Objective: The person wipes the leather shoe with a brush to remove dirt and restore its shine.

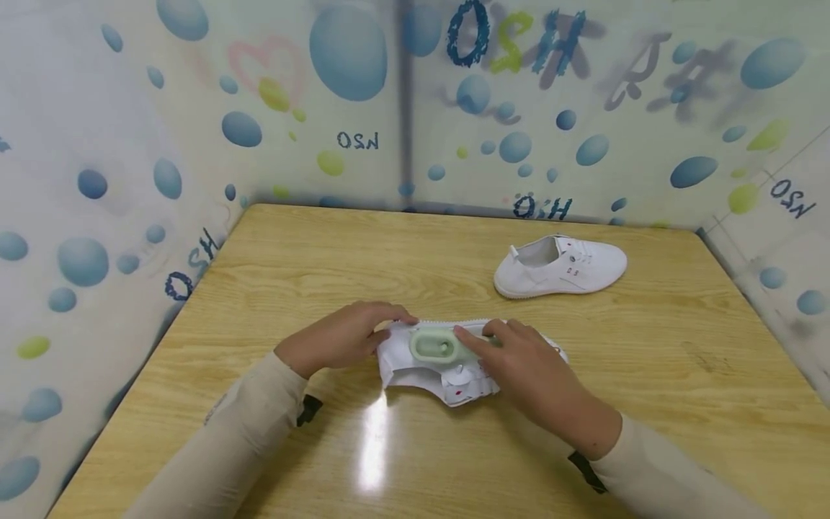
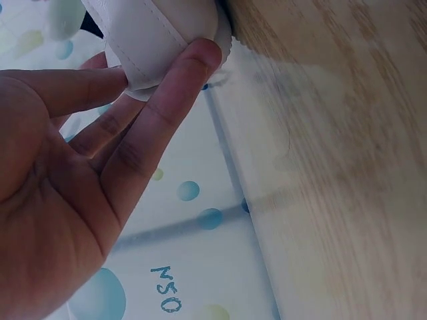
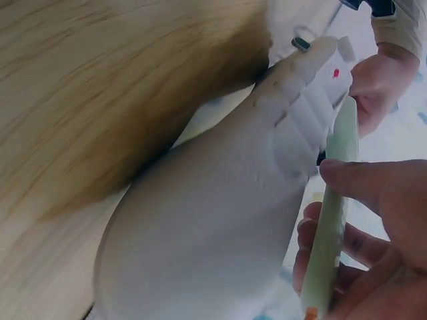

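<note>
A white slip-on shoe (image 1: 397, 355) lies tilted on its side in front of me in the head view, its opening towards me and its sole edge away. My left hand (image 1: 344, 335) pinches its heel end between thumb and fingers; the left wrist view shows the stitched heel (image 2: 153, 40) up close. My right hand (image 1: 534, 371) grips a pale green handled tool (image 1: 433, 347) with an oval, recessed head. That head lies against the shoe's upward side. In the right wrist view, thumb and fingers wrap the green handle (image 3: 327, 247). The tool's underside is hidden.
A second white shoe (image 1: 593, 267) stands upright on the wooden table (image 1: 292, 267), farther back and to the right, toe pointing right. Walls with blue dots (image 1: 350, 54) border the table at the back and both sides.
</note>
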Motion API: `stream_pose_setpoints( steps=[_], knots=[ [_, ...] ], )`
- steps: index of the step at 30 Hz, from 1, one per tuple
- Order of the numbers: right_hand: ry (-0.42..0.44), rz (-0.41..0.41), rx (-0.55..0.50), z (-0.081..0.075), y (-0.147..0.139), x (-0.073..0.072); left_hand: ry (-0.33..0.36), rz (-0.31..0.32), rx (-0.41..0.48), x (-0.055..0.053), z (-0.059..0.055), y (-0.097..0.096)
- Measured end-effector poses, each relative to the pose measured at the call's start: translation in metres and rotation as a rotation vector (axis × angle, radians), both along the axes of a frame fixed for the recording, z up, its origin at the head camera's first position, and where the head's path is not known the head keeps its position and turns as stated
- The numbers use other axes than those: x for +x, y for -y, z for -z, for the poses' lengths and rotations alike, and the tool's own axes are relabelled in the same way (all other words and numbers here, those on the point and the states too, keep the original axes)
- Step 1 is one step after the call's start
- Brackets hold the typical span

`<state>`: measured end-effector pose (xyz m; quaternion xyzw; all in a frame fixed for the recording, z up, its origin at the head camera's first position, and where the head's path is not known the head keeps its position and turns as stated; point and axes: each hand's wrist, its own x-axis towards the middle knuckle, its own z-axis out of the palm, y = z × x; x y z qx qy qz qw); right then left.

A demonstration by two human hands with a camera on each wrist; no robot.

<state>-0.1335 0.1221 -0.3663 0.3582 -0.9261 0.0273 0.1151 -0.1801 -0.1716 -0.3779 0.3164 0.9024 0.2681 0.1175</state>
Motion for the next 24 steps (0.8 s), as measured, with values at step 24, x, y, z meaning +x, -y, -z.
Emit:
stream_pose_setpoints(
  steps=[24],
  knots=[
    [0.069,0.091,-0.056,-0.006,-0.042,0.01,-0.026,0.002,-0.012,0.001,0.0,-0.003]
  ],
)
